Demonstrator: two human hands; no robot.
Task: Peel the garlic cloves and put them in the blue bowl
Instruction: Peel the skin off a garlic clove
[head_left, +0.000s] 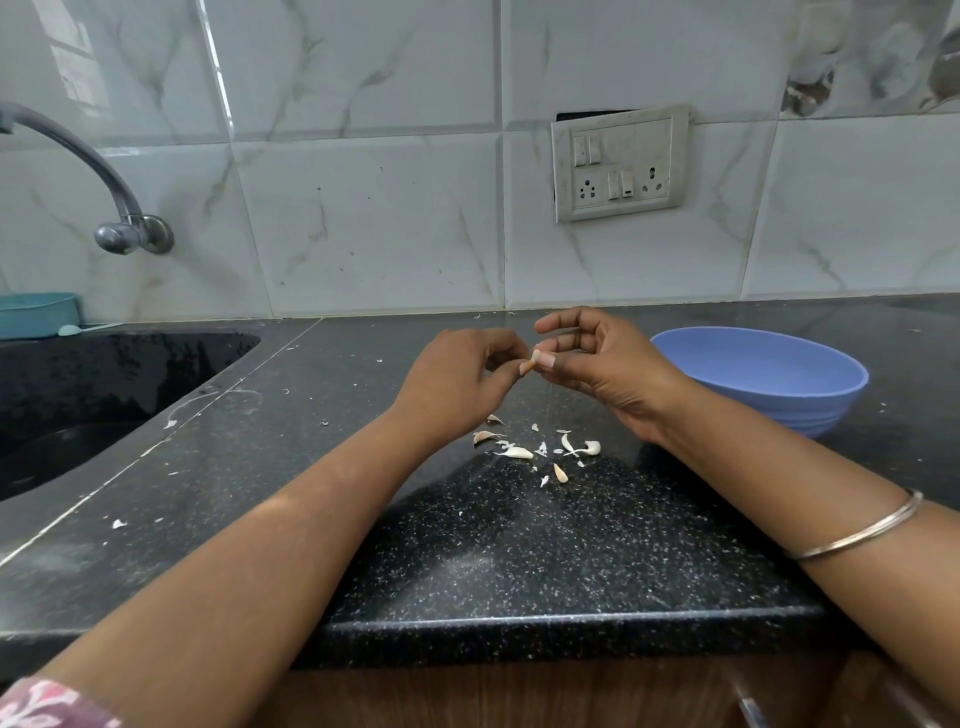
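A small garlic clove (531, 362) is pinched between the fingertips of both hands above the black counter. My left hand (457, 384) grips it from the left and my right hand (597, 364) from the right, its thumb nail against the clove. The blue bowl (769, 379) stands on the counter just right of my right hand; its inside is hidden from here. Below the hands lie several garlic cloves (517, 453) and bits of white peel (566, 444) scattered on the counter.
A black sink (78, 395) is sunk into the counter at the left, with a metal tap (119, 223) above it and a teal container (39, 312) behind. A switch and socket plate (621, 163) sits on the tiled wall. The counter's front edge (519, 623) runs below.
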